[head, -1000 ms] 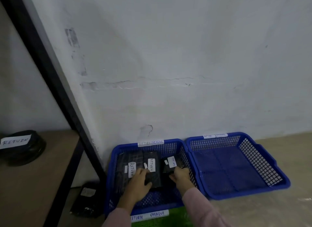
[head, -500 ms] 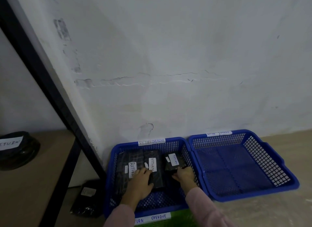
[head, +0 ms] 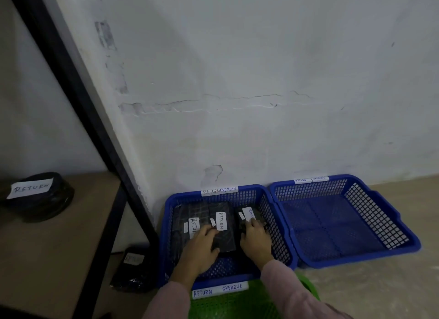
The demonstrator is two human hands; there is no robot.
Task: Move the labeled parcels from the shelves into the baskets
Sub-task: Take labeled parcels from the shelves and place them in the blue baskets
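Nearest me, a green basket (head: 240,304) is peeking out below my pink sleeves (head: 294,292), with a "RETURN OVERDUE" label (head: 219,289) sitting on the near rim of the left blue basket (head: 166,247). I'm reaching both hands into that basket. My left hand (head: 202,250) is lying fingers spread across the middle parcel (head: 222,226), touching the left parcel (head: 187,221) too. My right hand (head: 255,238) is curling over the right parcel (head: 247,215); I can't tell whether it's truly gripping or just resting. All three black parcels are lying flat side by side, "RETURN" tags up. Just beside it, the right blue basket (head: 384,223) is standing against the wall (head: 237,81). Off left, another black parcel (head: 133,269) is lying on the floor, and a round one (head: 45,200) is waiting on the shelf (head: 47,247).
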